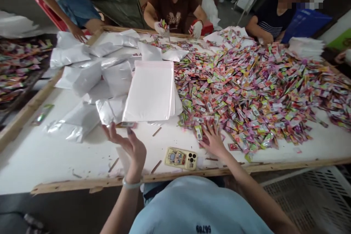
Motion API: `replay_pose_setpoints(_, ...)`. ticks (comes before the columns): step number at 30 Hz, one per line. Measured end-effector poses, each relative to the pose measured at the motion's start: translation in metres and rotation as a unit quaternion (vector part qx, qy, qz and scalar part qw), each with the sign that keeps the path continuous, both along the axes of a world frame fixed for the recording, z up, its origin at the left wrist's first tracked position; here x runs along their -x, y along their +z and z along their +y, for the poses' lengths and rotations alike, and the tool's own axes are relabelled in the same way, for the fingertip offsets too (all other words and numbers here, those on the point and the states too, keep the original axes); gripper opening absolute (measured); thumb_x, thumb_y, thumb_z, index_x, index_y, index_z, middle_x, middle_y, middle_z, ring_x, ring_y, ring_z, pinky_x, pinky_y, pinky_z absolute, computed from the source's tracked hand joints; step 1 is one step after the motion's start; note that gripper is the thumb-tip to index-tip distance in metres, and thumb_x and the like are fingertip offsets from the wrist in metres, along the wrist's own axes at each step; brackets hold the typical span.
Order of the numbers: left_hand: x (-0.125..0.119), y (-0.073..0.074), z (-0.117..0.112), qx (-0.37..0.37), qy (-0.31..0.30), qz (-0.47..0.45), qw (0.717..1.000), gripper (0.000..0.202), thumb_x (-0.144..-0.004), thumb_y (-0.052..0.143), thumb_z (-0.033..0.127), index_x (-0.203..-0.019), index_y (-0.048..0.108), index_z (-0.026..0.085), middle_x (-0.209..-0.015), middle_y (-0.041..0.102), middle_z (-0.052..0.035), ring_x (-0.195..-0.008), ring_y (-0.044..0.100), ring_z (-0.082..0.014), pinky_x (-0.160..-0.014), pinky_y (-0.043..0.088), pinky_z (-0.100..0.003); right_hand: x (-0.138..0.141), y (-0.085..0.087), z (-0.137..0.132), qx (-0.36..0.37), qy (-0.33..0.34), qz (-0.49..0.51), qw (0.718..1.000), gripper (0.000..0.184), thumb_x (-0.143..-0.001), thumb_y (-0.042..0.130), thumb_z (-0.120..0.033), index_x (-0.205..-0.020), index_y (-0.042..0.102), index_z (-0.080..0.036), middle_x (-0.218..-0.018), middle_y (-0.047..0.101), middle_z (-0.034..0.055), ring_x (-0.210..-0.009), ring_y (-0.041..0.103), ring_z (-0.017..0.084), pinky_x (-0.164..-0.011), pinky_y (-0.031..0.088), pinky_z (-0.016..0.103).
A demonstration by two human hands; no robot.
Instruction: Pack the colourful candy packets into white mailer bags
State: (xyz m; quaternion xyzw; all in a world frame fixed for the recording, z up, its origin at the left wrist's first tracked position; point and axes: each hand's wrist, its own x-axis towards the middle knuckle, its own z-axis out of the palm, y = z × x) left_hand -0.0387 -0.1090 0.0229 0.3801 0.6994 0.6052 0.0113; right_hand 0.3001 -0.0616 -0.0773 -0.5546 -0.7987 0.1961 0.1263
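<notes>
My left hand (128,147) is raised over the near part of the table, palm up and fingers apart. Its fingertips are close to a small shiny white pouch (109,111); whether they touch it I cannot tell. My right hand (215,140) rests with fingers spread at the near edge of a big heap of small colourful packets (246,91). One green-and-white packet (198,132) lies by its fingertips. Between and beyond my hands is a stack of flat white bags (150,91). Several filled white bags (87,78) are piled to its left.
A phone in a yellow case (181,158) lies near the wooden table edge (95,184). A gloved co-worker (175,7) holds packets across the table. Other people are at the far left and far right (267,22). A white plastic crate (309,197) stands below, right.
</notes>
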Motion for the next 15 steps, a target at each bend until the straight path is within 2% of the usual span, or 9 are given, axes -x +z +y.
replay_pose_setpoints(2,-0.002,0.005,-0.004,-0.034,0.031,0.107,0.993,0.065,-0.102,0.051,0.048,-0.156,0.034,0.015,-0.176,0.012,-0.0189,-0.165,0.008,-0.0331,-0.133,0.014,-0.055,-0.026,-0.001,-0.013,-0.017,0.017,0.060,0.998,0.060,-0.093,0.063,-0.052,-0.148,0.058,-0.029,-0.161,0.050,0.0128,-0.157,0.031,0.042,-0.122,0.028,0.072)
replay_pose_setpoints(4,0.001,0.014,-0.001,-0.091,0.061,0.165,0.980,0.061,-0.100,0.057,0.043,-0.152,0.040,0.016,-0.172,0.024,-0.0181,-0.162,0.018,-0.0339,-0.130,0.023,-0.059,-0.055,0.006,-0.018,-0.054,-0.043,0.104,0.992,0.052,-0.097,0.053,-0.052,-0.138,0.065,-0.022,-0.145,0.064,0.0167,-0.145,0.049,0.038,-0.117,0.039,0.065)
replay_pose_setpoints(5,0.000,0.018,0.001,-0.123,0.057,0.178,0.975,0.055,-0.099,0.058,0.040,-0.147,0.045,0.018,-0.165,0.038,-0.0172,-0.157,0.032,-0.0337,-0.126,0.033,-0.059,-0.067,0.011,-0.018,-0.065,-0.097,0.107,0.987,0.050,-0.098,0.049,-0.052,-0.130,0.067,-0.019,-0.131,0.070,0.0180,-0.133,0.060,0.037,-0.112,0.046,0.060)
replay_pose_setpoints(6,-0.006,0.020,0.002,-0.132,0.014,0.181,0.975,0.046,-0.098,0.059,0.038,-0.140,0.051,0.020,-0.152,0.053,-0.0153,-0.146,0.048,-0.0325,-0.119,0.043,-0.058,-0.076,0.016,-0.017,-0.060,-0.152,0.094,0.982,0.048,-0.099,0.046,-0.053,-0.123,0.069,-0.018,-0.116,0.074,0.0177,-0.119,0.068,0.035,-0.105,0.051,0.056)
replay_pose_setpoints(8,-0.030,0.017,0.007,-0.059,-0.190,0.156,0.968,0.029,-0.099,0.057,0.034,-0.126,0.061,0.024,-0.121,0.070,-0.0101,-0.111,0.069,-0.0274,-0.099,0.058,-0.049,-0.080,0.024,-0.012,-0.015,-0.232,0.035,0.972,0.050,-0.098,0.047,-0.058,-0.117,0.069,-0.017,-0.099,0.075,0.0157,-0.101,0.072,0.034,-0.094,0.055,0.050)
replay_pose_setpoints(10,-0.071,0.002,0.013,0.096,-0.430,0.106,0.891,0.024,-0.100,0.054,0.030,-0.119,0.068,0.026,-0.110,0.074,-0.0093,-0.096,0.072,-0.0247,-0.090,0.061,-0.044,-0.069,0.028,-0.005,0.030,-0.244,-0.026,0.969,0.059,-0.093,0.057,-0.064,-0.124,0.064,-0.014,-0.108,0.073,0.0193,-0.109,0.070,0.037,-0.094,0.054,0.049)
replay_pose_setpoints(11,-0.094,-0.009,0.019,0.142,-0.502,0.088,0.849,0.025,-0.100,0.053,0.029,-0.117,0.070,0.026,-0.115,0.074,-0.0107,-0.103,0.071,-0.0258,-0.095,0.059,-0.044,-0.060,0.029,-0.001,0.043,-0.234,-0.048,0.970,0.067,-0.089,0.064,-0.065,-0.129,0.061,-0.012,-0.118,0.070,0.0231,-0.117,0.067,0.039,-0.096,0.053,0.049)
replay_pose_setpoints(13,-0.136,-0.034,0.033,0.186,-0.541,0.079,0.816,0.025,-0.097,0.054,0.026,-0.112,0.074,0.026,-0.122,0.072,-0.0127,-0.119,0.066,-0.0302,-0.110,0.051,-0.050,-0.044,0.027,0.003,0.063,-0.220,-0.070,0.971,0.079,-0.081,0.075,-0.061,-0.134,0.055,-0.006,-0.130,0.063,0.0294,-0.127,0.061,0.044,-0.098,0.052,0.049)
replay_pose_setpoints(15,-0.163,-0.057,0.049,0.224,-0.539,0.091,0.807,0.023,-0.092,0.059,0.023,-0.108,0.076,0.025,-0.127,0.071,-0.0136,-0.129,0.059,-0.0348,-0.118,0.041,-0.057,-0.041,0.022,0.002,0.095,-0.223,-0.052,0.969,0.072,-0.078,0.079,-0.048,-0.132,0.054,-0.005,-0.129,0.063,0.0295,-0.124,0.062,0.042,-0.097,0.052,0.049)
